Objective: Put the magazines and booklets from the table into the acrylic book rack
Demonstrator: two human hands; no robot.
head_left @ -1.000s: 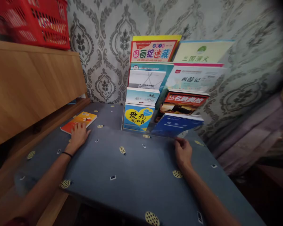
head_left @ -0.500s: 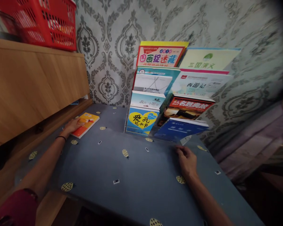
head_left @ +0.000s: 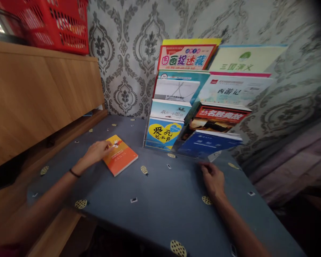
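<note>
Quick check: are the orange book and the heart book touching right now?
Apart. The head view shows it: a strip of blue cloth lies between the orange book and the heart book.

Red basket point(head_left: 47, 30): is sitting on the cabinet point(head_left: 48, 92).
Wallpaper point(head_left: 128, 46): is showing grey ornament.
Fabric point(head_left: 291, 153): is draping at right.

Home — patterned wallpaper point(head_left: 128, 53), wooden cabinet point(head_left: 45, 96)

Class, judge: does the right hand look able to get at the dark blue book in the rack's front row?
Probably yes: the right hand is close in front of the dark blue book, and no other book stands between them.
</note>
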